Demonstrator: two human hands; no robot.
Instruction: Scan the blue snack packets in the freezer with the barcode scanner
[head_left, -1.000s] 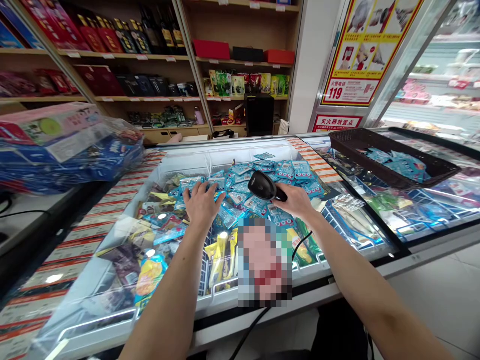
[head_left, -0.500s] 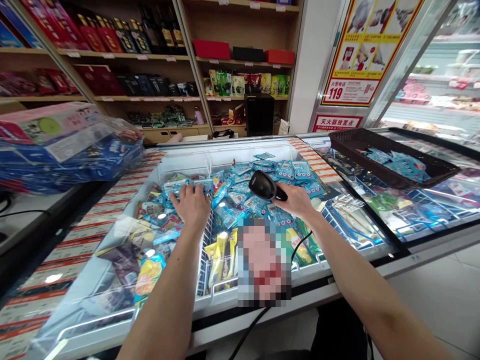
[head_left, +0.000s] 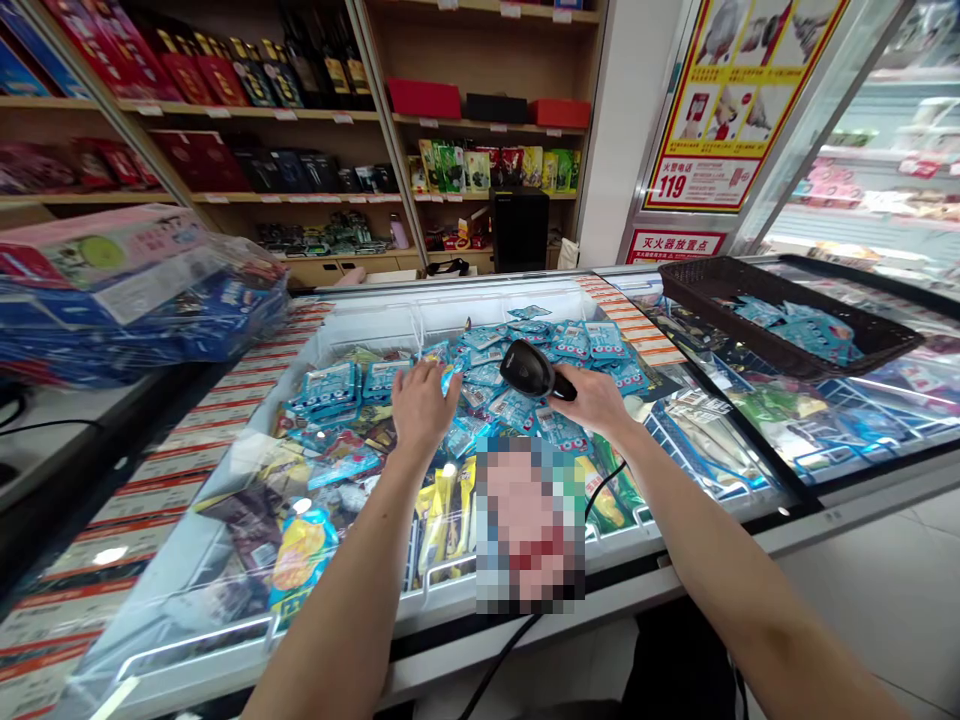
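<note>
My right hand (head_left: 594, 402) is wrapped round the handle of a black barcode scanner (head_left: 527, 370), whose head points left over a loose heap of small blue packets (head_left: 574, 342). At the heap's left side, my left hand (head_left: 424, 408) rests with fingers stretched forward, touching or just above the packets there; its fingertips are partly hidden. Further left lies a neater stack of blue packets (head_left: 330, 386) on the freezer's glass top (head_left: 247, 560). A pixelated pink and red patch covers something in front of the scanner.
A brown basket (head_left: 795, 345) holding some blue packets stands at the right. Plastic-wrapped boxes (head_left: 112, 290) sit at the left. The scanner's black cable (head_left: 501, 655) hangs over the freezer's front edge. Shelves (head_left: 300, 110) of bottles and boxes rise behind.
My left hand has moved right, from the neat stack of blue packets to the left side of the loose heap. My right hand and the scanner have hardly moved.
</note>
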